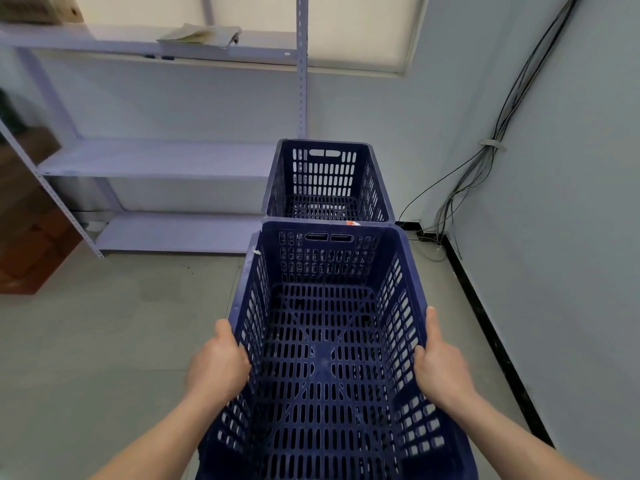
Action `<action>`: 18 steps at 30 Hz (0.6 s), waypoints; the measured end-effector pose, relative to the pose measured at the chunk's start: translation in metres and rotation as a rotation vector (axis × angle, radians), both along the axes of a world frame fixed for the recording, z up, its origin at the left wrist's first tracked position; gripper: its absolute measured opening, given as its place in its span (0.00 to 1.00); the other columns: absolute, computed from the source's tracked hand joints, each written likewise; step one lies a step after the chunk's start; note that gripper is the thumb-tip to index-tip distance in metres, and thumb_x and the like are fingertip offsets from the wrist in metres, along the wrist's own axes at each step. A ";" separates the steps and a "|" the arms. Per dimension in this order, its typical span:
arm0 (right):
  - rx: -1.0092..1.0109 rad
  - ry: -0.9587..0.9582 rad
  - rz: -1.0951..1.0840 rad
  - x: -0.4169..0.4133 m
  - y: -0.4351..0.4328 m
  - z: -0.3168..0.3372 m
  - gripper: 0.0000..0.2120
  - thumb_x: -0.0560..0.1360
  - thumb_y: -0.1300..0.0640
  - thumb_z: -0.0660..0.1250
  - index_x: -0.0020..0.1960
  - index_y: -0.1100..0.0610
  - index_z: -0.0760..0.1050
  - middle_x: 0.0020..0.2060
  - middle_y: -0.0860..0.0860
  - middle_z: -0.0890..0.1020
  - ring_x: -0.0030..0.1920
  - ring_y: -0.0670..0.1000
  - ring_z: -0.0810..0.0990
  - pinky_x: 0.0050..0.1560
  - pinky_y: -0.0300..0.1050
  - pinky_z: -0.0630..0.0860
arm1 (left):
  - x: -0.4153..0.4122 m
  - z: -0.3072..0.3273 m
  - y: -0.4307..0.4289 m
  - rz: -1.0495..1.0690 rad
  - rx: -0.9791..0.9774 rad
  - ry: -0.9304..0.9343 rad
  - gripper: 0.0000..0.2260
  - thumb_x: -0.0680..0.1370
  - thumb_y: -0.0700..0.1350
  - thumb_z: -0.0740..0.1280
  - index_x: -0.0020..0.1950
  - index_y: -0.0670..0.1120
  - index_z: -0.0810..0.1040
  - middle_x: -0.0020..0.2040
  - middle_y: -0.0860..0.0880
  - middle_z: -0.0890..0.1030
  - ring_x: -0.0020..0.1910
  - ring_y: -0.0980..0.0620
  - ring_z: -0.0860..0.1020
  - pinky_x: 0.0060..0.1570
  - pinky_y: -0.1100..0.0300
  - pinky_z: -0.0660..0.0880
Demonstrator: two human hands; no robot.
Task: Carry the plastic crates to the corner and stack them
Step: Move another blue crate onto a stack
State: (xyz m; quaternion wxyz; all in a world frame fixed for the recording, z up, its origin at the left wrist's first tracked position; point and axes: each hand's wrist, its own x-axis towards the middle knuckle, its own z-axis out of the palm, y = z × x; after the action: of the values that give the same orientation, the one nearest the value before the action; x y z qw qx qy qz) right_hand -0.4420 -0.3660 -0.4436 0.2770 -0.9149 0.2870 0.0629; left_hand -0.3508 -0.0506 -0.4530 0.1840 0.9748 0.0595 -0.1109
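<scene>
We stand facing the corner, where the floor (104, 323) meets the two walls and a rack (156, 161) runs along the left. A far crate (327, 181) already sits on the floor in that corner, open side up, beside the rack's post. The near crate (325, 341) hangs in the air between us and it, its long axis pointing straight ahead, in line with the far one, its front rim just short of the far crate's near rim. Our left hand (218, 365) clasps the left long rim and our right hand (440, 368) the right, thumbs on top. By our reckoning the target lies dead ahead, equally near both hands.
</scene>
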 end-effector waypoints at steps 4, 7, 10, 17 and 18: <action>-0.007 0.004 0.003 -0.001 0.000 0.000 0.34 0.87 0.56 0.52 0.84 0.48 0.35 0.33 0.53 0.80 0.30 0.51 0.76 0.26 0.42 0.67 | 0.001 0.001 0.000 -0.001 -0.001 0.005 0.04 0.84 0.45 0.56 0.53 0.46 0.62 0.40 0.48 0.76 0.36 0.49 0.76 0.33 0.53 0.74; -0.014 0.017 0.011 -0.001 0.000 0.001 0.35 0.86 0.56 0.52 0.84 0.48 0.34 0.33 0.53 0.80 0.30 0.50 0.75 0.26 0.42 0.67 | 0.001 0.001 0.001 -0.003 -0.012 0.014 0.04 0.84 0.45 0.56 0.53 0.46 0.61 0.41 0.48 0.77 0.37 0.49 0.76 0.34 0.51 0.75; -0.012 0.041 0.010 0.000 0.000 0.002 0.36 0.86 0.58 0.52 0.84 0.46 0.33 0.35 0.54 0.81 0.31 0.51 0.76 0.27 0.44 0.68 | 0.002 0.001 0.003 0.017 -0.080 0.055 0.04 0.84 0.45 0.56 0.54 0.46 0.62 0.43 0.46 0.77 0.38 0.46 0.77 0.36 0.50 0.76; -0.006 0.063 0.002 -0.014 0.002 0.003 0.37 0.85 0.59 0.52 0.83 0.45 0.32 0.38 0.55 0.83 0.33 0.53 0.80 0.30 0.48 0.74 | -0.013 0.002 0.010 0.054 -0.267 0.102 0.04 0.83 0.42 0.59 0.55 0.46 0.65 0.47 0.44 0.79 0.44 0.43 0.80 0.49 0.42 0.80; -0.013 0.061 0.001 -0.013 0.003 0.003 0.37 0.85 0.59 0.52 0.84 0.45 0.33 0.38 0.55 0.83 0.34 0.54 0.81 0.31 0.48 0.76 | -0.013 0.001 0.010 0.052 -0.264 0.092 0.03 0.82 0.42 0.59 0.55 0.46 0.65 0.47 0.44 0.79 0.44 0.43 0.80 0.48 0.42 0.80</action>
State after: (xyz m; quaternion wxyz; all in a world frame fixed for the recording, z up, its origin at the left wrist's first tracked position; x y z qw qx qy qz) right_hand -0.4550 -0.3631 -0.4403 0.2621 -0.9145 0.2952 0.0890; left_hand -0.3640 -0.0404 -0.4519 0.3107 0.9341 0.0781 -0.1576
